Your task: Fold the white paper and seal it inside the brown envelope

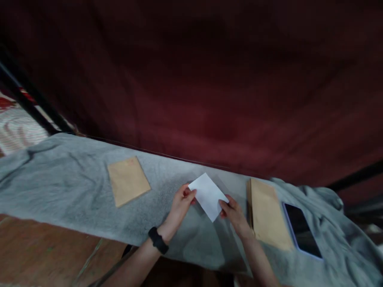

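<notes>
A white sheet of paper (207,196), perhaps folded, is held tilted above the grey cloth (167,175). My left hand (183,202), with a black band on its wrist, pinches the paper's left corner between thumb and fingers. At the opposite corner my right hand (231,213) grips it the same way, thumb on top. To the left lies a flat brown paper envelope (128,181). Just right of my right hand rests a stack of brown envelopes (269,213).
A phone (302,230) with a dark screen and light purple edge lies right of the stack. The cloth is bunched at the far right. Behind the surface hangs a dark red curtain (203,99). Dark metal bars (32,95) stand at the left, and brown floor (44,247) shows below.
</notes>
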`<state>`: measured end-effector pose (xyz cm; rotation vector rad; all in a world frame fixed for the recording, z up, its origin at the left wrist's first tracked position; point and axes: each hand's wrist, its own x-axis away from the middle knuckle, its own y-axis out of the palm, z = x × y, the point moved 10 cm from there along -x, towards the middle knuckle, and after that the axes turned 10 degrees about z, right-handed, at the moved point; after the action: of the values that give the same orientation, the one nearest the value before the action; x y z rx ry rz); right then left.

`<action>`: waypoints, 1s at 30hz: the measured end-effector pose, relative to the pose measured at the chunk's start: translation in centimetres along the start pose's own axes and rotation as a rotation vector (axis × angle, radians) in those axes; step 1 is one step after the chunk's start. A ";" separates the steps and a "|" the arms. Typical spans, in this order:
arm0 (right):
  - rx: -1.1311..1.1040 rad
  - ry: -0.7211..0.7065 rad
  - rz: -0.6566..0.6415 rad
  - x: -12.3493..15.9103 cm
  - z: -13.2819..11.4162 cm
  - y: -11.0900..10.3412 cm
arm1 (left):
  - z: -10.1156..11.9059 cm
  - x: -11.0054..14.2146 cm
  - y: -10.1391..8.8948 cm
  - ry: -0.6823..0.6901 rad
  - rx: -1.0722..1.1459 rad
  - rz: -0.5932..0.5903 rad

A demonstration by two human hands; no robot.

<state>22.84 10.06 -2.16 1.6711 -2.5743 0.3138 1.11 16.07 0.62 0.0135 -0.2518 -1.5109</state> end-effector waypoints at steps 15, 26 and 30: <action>0.475 -0.214 0.188 -0.2 -0.3 -1.6 | -1.3 -0.4 -0.3 0.215 -1.090 -0.154; 0.820 -0.807 0.131 4.4 -2.3 4.1 | -0.4 4.5 3.4 0.644 -1.518 -0.198; 0.984 -0.829 0.006 5.3 -0.5 6.3 | -1.8 6.1 5.5 0.904 -1.469 -0.368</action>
<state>14.90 7.83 -1.69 2.4864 -3.2575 1.3118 7.08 10.10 0.69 -0.4319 1.6550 -1.5743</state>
